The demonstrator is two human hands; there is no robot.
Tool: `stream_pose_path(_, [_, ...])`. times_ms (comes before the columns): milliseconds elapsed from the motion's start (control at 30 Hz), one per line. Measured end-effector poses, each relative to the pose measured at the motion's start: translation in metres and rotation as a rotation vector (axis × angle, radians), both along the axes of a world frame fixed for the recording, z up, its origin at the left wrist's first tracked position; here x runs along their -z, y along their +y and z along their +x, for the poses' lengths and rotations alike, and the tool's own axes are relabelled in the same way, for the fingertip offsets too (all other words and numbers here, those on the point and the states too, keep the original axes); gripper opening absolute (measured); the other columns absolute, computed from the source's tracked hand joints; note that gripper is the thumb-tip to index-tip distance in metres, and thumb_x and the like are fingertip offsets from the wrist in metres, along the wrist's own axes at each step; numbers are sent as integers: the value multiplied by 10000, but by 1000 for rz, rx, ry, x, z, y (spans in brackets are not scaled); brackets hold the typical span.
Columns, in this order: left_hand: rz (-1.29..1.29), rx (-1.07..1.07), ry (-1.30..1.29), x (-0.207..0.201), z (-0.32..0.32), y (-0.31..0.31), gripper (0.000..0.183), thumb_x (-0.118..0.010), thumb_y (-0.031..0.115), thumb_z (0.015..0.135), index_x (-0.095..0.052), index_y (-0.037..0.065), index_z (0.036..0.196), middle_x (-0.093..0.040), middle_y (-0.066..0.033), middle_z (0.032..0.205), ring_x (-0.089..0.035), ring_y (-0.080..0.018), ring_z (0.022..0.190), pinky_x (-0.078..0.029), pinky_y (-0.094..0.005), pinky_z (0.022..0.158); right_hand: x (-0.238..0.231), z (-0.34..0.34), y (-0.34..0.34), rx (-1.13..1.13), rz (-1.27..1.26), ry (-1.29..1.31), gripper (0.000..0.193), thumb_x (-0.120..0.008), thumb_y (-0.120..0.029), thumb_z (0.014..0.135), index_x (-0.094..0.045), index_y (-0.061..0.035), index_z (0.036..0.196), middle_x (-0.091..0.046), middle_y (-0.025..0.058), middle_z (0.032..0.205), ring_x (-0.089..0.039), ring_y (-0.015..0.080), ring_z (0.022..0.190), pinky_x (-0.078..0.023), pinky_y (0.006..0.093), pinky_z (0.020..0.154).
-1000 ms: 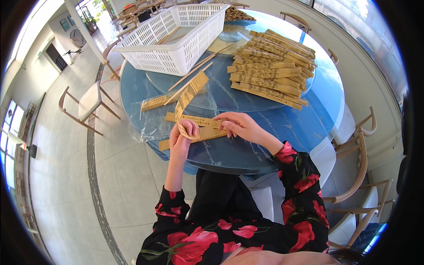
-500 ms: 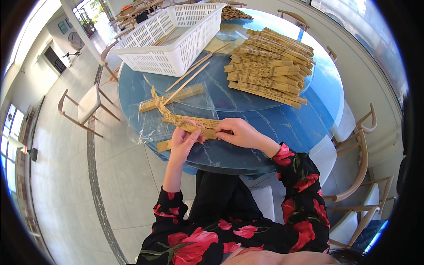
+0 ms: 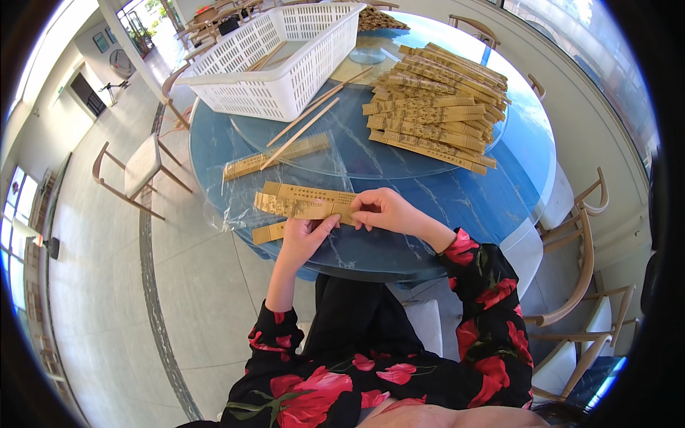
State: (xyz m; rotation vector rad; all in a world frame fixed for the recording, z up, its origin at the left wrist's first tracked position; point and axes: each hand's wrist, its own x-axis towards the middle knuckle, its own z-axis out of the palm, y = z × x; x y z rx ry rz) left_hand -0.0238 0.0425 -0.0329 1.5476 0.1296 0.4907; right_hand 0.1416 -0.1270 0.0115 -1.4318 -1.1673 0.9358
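Note:
A flat tan paper sleeve (image 3: pixel 303 202), long and printed, lies between both hands near the front edge of the round blue table (image 3: pixel 464 200). My left hand (image 3: pixel 303 239) grips it from below, thumb up against its underside. My right hand (image 3: pixel 382 210) pinches its right end. Another tan sleeve (image 3: pixel 267 232) pokes out just under the left hand. A further sleeve (image 3: pixel 275 157) lies on clear plastic wrap behind, crossed by two bare chopsticks (image 3: pixel 303 128).
A white plastic basket (image 3: pixel 278 60) stands at the back left of the table. A big stack of several tan sleeves (image 3: pixel 432 107) lies at the back right on a glass turntable (image 3: pixel 357 153). Wooden chairs (image 3: pixel 135 171) ring the table.
The sleeve in my hands has swung from tilted up at its left end to level. My hands have stayed near the table's front edge.

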Motion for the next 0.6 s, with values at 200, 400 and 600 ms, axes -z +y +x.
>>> stream_pose_path(200, [53, -16, -49, 6, 0, 1, 147, -659, -33, 956, -615, -13, 1096, -672, -68, 1015, -674, -130, 854, -521, -241, 693, -3, 0, 1, -68, -25, 115, 138, -643, -123, 975, -669, 6, 1015, -701, 12, 856, -602, 69, 708, -501, 226, 664])
stream_pose_path(400, [70, 31, -43, 1, -1, -2, 69, -690, 14, 946, -643, -13, 988, -626, -10, 936, -622, -99, 862, -505, -241, 743, 2, 0, 1, -14, -5, 30, 114, -645, -107, 970, -663, -3, 1012, -693, 15, 835, -605, 70, 708, -502, 227, 651])
stream_pose_path(600, [200, 36, -10, -6, 0, -4, 66, -705, 55, 942, -661, 9, 929, -624, 7, 904, -586, -83, 832, -466, -237, 704, 2, -3, 2, 32, -22, 27, 82, -614, -69, 981, -638, 6, 1005, -705, 42, 834, -642, 91, 676, -513, 237, 601])
